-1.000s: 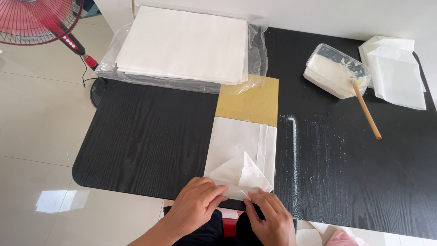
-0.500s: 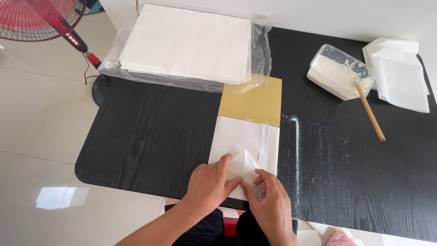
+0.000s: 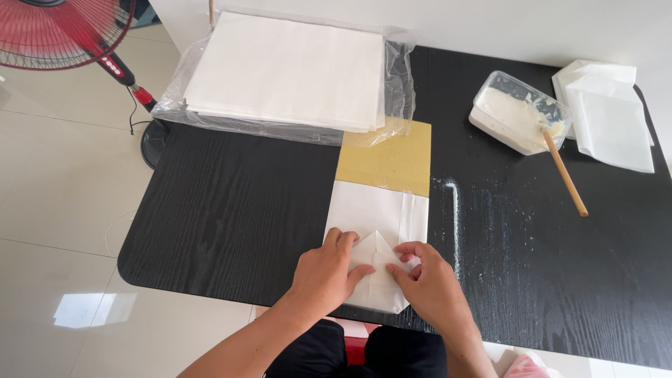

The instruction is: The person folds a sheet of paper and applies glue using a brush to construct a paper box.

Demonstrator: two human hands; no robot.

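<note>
A white paper bag (image 3: 374,213) lies flat on the black table (image 3: 231,210), over a tan cardboard sheet (image 3: 388,161). Its near end is folded into a pointed flap (image 3: 376,246). My left hand (image 3: 323,274) presses flat on the left side of that fold. My right hand (image 3: 434,287) presses the right side, fingertips pinching the flap's edge. Both hands rest on the paper near the table's front edge.
A stack of white paper in clear plastic wrap (image 3: 287,70) lies at the back. A plastic tub of white paste (image 3: 518,112) with a wooden stick (image 3: 563,175) stands at the right, beside finished white bags (image 3: 609,112). A red fan (image 3: 66,35) stands on the floor left.
Both hands slid forward from the table's edge onto the bag's near end. The loose raised flap is now pressed down into a flatter pointed fold.
</note>
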